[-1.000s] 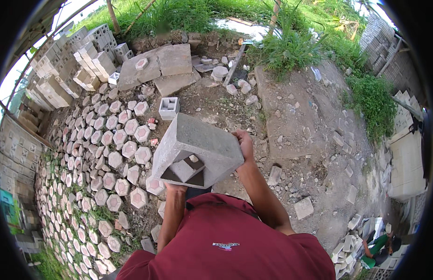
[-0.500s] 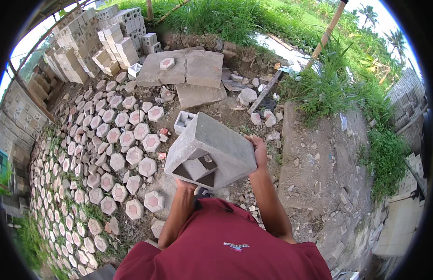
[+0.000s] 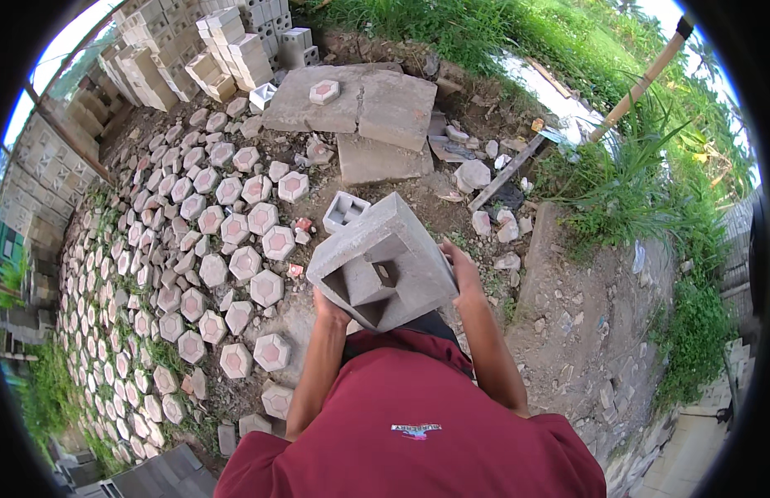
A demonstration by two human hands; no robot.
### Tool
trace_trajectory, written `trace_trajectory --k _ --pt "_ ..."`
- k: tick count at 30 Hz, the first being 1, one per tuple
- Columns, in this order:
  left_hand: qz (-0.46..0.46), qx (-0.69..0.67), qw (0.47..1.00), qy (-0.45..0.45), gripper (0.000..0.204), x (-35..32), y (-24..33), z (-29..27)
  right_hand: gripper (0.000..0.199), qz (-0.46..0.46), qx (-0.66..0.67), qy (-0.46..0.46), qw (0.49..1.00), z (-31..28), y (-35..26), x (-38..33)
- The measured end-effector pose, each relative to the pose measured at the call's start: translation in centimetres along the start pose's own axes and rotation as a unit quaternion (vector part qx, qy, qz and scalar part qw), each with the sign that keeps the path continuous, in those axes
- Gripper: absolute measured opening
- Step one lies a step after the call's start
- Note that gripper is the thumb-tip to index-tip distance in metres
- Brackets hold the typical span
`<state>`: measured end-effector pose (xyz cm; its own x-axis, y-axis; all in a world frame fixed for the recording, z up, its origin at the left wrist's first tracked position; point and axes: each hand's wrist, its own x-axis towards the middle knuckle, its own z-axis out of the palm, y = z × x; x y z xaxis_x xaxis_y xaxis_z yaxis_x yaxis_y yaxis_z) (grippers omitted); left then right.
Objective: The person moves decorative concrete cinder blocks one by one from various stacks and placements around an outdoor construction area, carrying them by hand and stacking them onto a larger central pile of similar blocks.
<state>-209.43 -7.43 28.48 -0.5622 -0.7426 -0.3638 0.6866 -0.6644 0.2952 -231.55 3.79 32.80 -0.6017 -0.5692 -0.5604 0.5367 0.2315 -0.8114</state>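
Between my two hands is a grey concrete vent block (image 3: 414, 241), held in front of my body. Its open, recessed face, with a small square hole near the middle, is tilted up toward me. My left hand (image 3: 329, 307) grips the block's lower left side, its fingers partly hidden beneath. On the right side, my right hand (image 3: 462, 270) is wrapped around the edge. Just beyond the held block, a smaller pale vent block (image 3: 345, 211) lies on the ground, partly covered by it.
Hexagonal pavers (image 3: 235, 264) cover the ground on the left. Ahead lies a cracked concrete slab (image 3: 393, 112) with one paver on it. Stacked blocks (image 3: 235, 50) stand at the far left. Rubble, a narrow plank (image 3: 508, 172) and a bamboo pole (image 3: 642, 83) are at the right.
The block has turned and tipped so that more of its recessed face shows. Both hands keep hold of it. The surroundings have shifted rightward in view.
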Motion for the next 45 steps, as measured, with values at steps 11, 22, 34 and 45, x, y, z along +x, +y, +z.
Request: trace_trajectory --k 11,22,34,45 --pt "0.032 -0.002 0.999 0.023 0.048 16.3 -1.6 7.4 0.032 0.075 0.030 -0.205 0.975 1.0 -7.0 21.6" --pt "0.057 -0.066 0.957 0.278 0.048 23.1 -4.4 3.0 0.044 0.190 -0.239 -0.214 0.928 5.2 -7.5 34.2" --pt "0.106 -0.064 0.908 0.401 0.015 31.7 -0.3 -4.7 0.067 0.322 -0.169 -0.207 0.908 15.2 -1.7 44.3" --pt "0.157 -0.123 0.883 0.424 0.018 40.4 -0.5 -11.9 0.056 0.399 -0.257 -0.153 0.867 20.5 5.5 56.9"
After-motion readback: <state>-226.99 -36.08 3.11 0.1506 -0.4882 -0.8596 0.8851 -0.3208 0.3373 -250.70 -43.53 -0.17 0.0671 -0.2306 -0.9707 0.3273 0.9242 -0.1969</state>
